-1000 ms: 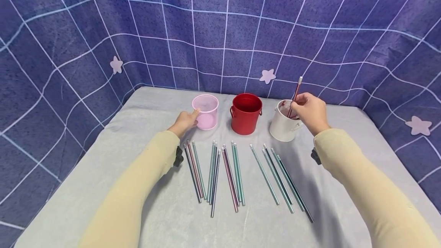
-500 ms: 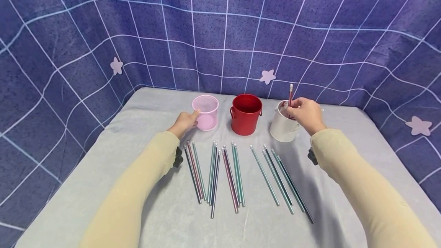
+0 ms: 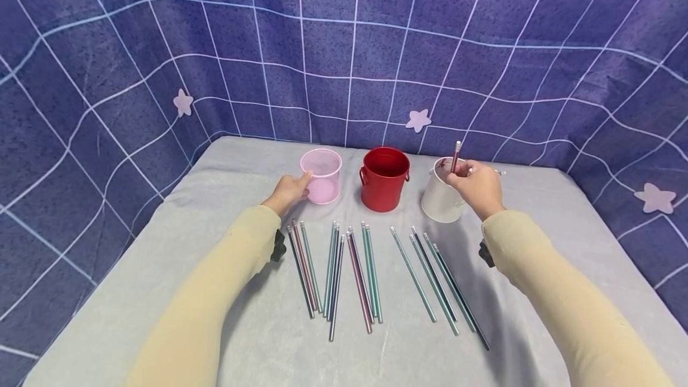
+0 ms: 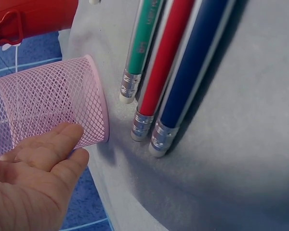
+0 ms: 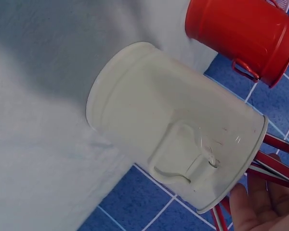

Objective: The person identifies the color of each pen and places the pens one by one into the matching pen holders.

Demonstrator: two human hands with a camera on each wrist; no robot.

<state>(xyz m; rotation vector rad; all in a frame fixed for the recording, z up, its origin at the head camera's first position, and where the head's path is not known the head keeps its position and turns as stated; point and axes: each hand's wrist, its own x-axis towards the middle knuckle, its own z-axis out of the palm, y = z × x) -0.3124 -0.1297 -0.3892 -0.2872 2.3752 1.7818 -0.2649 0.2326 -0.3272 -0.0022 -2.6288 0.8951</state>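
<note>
My left hand (image 3: 290,191) holds the side of a pink mesh cup (image 3: 325,187), thumb near its rim. In the left wrist view the fingers (image 4: 62,144) lie along the mesh wall. With its fingertips, my right hand (image 3: 478,187) pinches a red pencil (image 3: 455,159), eraser end up, in the mouth of a white bucket (image 3: 441,202). Several red pencils (image 5: 279,166) stick out past the white bucket's rim in the right wrist view, beside the fingers. One pencil's white eraser tip (image 3: 502,172) shows to the right of the hand. The pencils' lower ends are hidden inside.
A red bucket (image 3: 384,187) with side handles stands between the cup and the white bucket. In front lie several green, dark blue and red pencils (image 3: 335,285) in loose groups, with green and dark ones (image 3: 435,282) farther right. Blue gridded cloth (image 3: 344,46) hangs behind the grey-covered table (image 3: 258,327).
My right hand has come down and slightly left, and the red pencil now sits lower in the white bucket. The left hand and pink cup stay in place.
</note>
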